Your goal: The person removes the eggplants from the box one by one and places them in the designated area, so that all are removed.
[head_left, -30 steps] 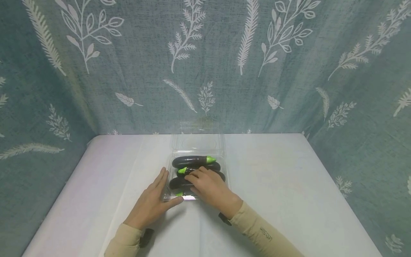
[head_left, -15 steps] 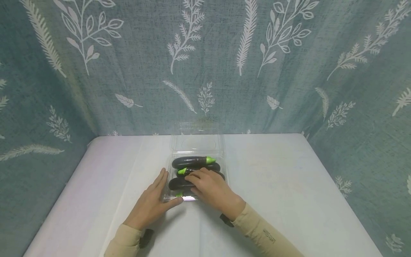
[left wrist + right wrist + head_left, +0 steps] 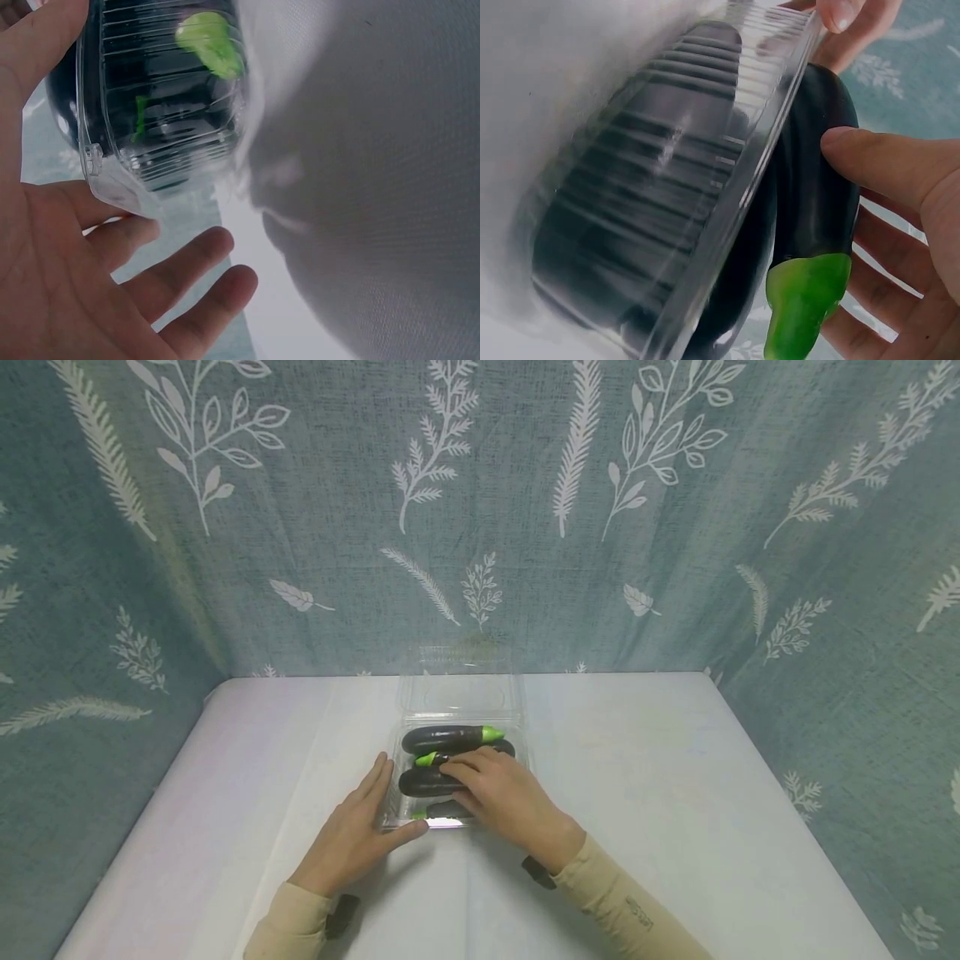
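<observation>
Several dark eggplants with green stems lie in a clear plastic clamshell box [image 3: 442,822], its lid [image 3: 461,695] folded back. My right hand [image 3: 513,802] grips the front upper eggplant [image 3: 425,782]. In the right wrist view, the thumb of the right hand [image 3: 907,240] presses one side of this eggplant [image 3: 817,165] and the fingers pass behind it, its body just above the box rim. My left hand [image 3: 352,839] steadies the box at its left front corner. Seen from the left wrist, the fingers of that hand [image 3: 82,277] are spread along the box wall [image 3: 169,112].
A white cloth covers the table [image 3: 637,777]. Patterned blue-green curtains [image 3: 517,593] hang behind it and on both sides, with the back one close behind the raised lid. Another eggplant [image 3: 450,739] lies at the box's back, stem to the right.
My right hand has shifted slightly right and away with the eggplant, so more of the lower front eggplant shows. The left hand stays at the box corner.
</observation>
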`<action>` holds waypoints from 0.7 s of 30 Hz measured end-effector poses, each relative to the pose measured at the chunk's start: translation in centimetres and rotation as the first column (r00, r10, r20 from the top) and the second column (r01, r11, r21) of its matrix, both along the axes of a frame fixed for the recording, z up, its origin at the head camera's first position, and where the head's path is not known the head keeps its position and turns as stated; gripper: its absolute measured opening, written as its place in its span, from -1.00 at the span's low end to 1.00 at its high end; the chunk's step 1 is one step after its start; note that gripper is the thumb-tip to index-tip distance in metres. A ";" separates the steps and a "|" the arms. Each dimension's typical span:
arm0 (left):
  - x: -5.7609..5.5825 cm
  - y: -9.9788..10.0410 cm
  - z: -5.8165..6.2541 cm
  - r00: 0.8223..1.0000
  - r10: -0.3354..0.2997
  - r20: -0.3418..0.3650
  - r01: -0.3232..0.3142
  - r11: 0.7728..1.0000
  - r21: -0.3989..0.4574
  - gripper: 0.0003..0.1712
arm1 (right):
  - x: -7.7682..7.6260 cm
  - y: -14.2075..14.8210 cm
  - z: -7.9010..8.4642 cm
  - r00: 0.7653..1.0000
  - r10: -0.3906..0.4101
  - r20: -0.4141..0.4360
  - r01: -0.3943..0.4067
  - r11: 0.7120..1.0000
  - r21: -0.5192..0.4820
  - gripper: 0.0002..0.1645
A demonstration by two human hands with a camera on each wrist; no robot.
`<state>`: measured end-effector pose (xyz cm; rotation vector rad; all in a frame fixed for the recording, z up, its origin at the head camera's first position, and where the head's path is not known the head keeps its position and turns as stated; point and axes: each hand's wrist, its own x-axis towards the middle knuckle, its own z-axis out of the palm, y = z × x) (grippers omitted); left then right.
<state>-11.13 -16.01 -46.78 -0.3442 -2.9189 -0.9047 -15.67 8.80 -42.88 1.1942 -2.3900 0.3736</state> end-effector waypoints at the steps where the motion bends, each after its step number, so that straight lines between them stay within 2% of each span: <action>1: 0.0 0.0 0.0 1.000 0.001 -0.002 -0.001 1.000 -0.001 0.26 | 0.0 0.1 0.0 1.000 0.001 0.005 -0.001 1.000 -0.008 -0.55; 8: 0.1 -0.1 0.1 1.000 0.004 -0.006 -0.004 1.000 0.006 0.24 | -0.2 0.6 0.5 1.000 -0.003 0.022 0.004 0.999 -0.036 -0.53; 14: 0.0 -0.2 0.1 1.000 0.003 -0.009 -0.003 1.000 0.009 0.25 | -0.3 1.4 0.7 1.000 0.002 0.004 -0.002 0.997 -0.072 -0.55; 21: -0.1 -0.2 0.0 1.000 0.003 0.018 -0.003 1.000 0.004 0.27 | -0.3 3.1 0.6 1.000 -0.014 -0.004 0.013 0.995 -0.103 -0.53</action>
